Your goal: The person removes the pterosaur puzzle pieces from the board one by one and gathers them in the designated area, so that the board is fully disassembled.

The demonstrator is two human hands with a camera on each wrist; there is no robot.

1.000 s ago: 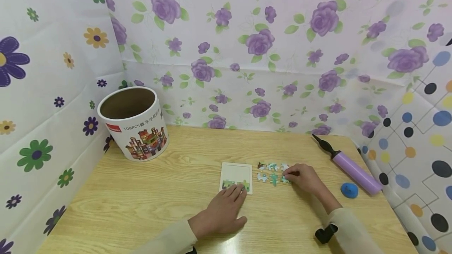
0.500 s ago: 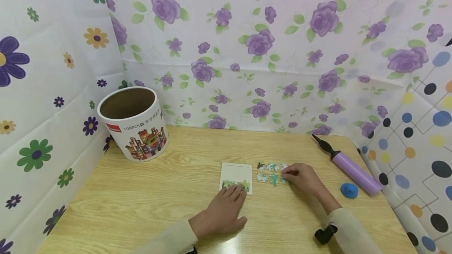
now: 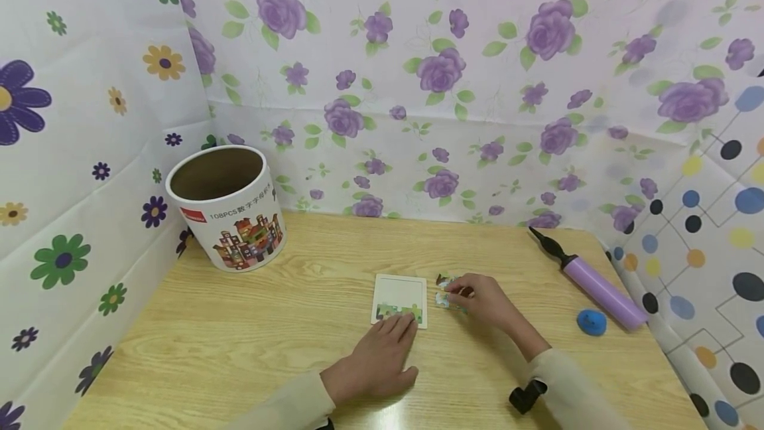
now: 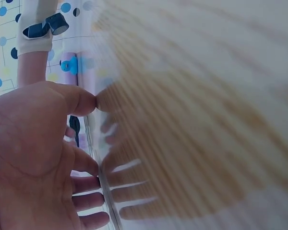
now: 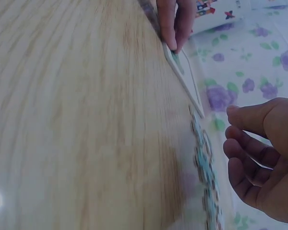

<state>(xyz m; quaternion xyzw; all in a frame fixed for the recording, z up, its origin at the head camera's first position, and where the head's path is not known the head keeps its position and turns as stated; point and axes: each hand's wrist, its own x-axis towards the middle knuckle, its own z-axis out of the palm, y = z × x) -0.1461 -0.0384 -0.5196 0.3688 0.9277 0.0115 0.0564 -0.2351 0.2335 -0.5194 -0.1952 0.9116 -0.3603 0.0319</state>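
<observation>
A small pale puzzle tray [image 3: 401, 288] lies flat near the table's middle, with a row of green jigsaw pieces [image 3: 389, 310] along its near side. My left hand [image 3: 377, 362] rests with straight fingers on the tray's near edge, covering part of that row. Right of the tray lie loose blue, green and brown jigsaw pieces [image 3: 442, 300]. Over them hovers my right hand [image 3: 488, 301], which hides several. In the right wrist view its fingers [image 5: 240, 175] are loosely curled, and a gap shows between thumb and index with nothing in it. The loose pieces [image 5: 205, 165] line up beneath.
A big white bucket [image 3: 229, 217] with a printed block picture stands at the back left. On the right lie a purple hand pump [image 3: 603, 292] with a black nozzle and a small blue object [image 3: 591, 322]. Flowered cloth [image 3: 382, 151] hangs behind the table.
My right hand has moved left from the right end of the loose pieces to above their middle, nearer the tray. The left hand has stayed on the tray.
</observation>
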